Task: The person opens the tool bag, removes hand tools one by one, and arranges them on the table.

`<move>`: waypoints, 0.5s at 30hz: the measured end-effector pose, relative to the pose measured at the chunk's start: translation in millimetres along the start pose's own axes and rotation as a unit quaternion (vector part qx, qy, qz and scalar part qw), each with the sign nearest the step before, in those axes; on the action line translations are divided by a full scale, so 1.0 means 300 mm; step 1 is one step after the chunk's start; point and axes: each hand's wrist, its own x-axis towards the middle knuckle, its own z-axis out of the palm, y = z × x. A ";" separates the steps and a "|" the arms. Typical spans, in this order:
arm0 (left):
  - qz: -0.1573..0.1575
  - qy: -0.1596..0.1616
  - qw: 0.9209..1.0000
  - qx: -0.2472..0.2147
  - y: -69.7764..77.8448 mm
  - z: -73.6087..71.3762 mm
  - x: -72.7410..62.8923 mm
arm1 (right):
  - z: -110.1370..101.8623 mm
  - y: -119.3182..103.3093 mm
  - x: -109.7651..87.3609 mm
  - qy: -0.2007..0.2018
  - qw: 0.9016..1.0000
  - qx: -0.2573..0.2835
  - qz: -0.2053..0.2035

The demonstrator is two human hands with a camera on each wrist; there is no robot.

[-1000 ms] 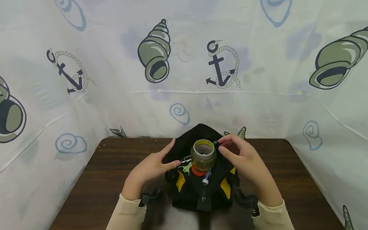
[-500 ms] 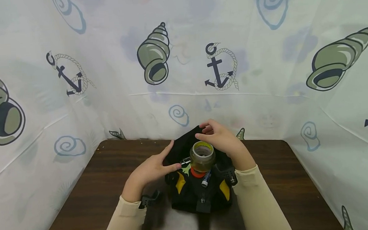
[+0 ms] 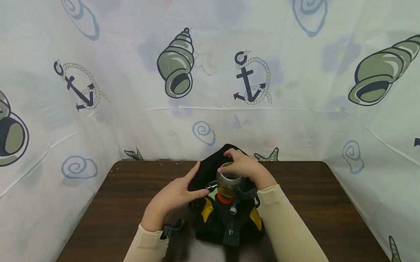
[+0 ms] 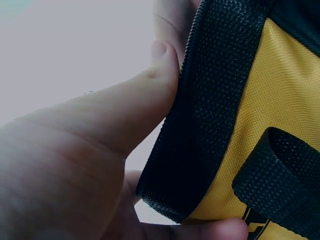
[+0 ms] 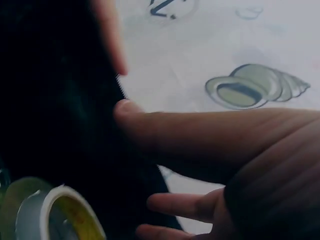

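Note:
A black-and-yellow zip bag (image 3: 216, 227) lies unzipped on the table, its black flap (image 3: 211, 162) raised at the back. My left hand (image 3: 174, 196) grips the bag's left side. In the left wrist view, the thumb presses the zip edge and a finger touches the yellow panel (image 4: 265, 90). My right hand (image 3: 247, 169) reaches over a clear tape roll (image 3: 229, 188), partly hiding it. The right wrist view has the thumb (image 5: 150, 127) touching the flap's toothed edge, with the other fingers spread. An orange round thing (image 3: 225, 198) and a small white-and-blue tube (image 3: 233, 208) sit below the tape.
The bag stands near the back of a dark wooden table (image 3: 121, 203). A white cloth (image 3: 134, 111) printed with shells and anchors hangs behind and at both sides. A pale green thing (image 3: 213, 194) shows beside the tape.
My right hand has left the bag's right edge, risen to the flap's top, then come down over the tape roll. My left hand keeps its grip on the bag's left side.

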 end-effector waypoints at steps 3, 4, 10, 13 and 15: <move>-0.001 -0.001 1.000 0.000 0.000 0.001 0.000 | 0.018 0.029 0.015 -0.007 1.000 -0.023 0.010; -0.002 -0.001 1.000 0.001 0.000 0.001 -0.001 | 0.022 0.036 0.018 -0.009 1.000 -0.026 0.013; 0.005 0.001 1.000 0.006 0.002 0.001 0.003 | 0.042 0.068 0.031 -0.008 0.998 -0.054 0.021; 0.008 0.002 1.000 0.007 -0.002 0.003 0.002 | 0.058 0.083 0.040 -0.004 0.997 -0.070 0.021; 0.005 0.001 1.000 0.004 -0.010 0.006 -0.001 | 0.076 0.094 0.045 -0.004 0.996 -0.086 0.018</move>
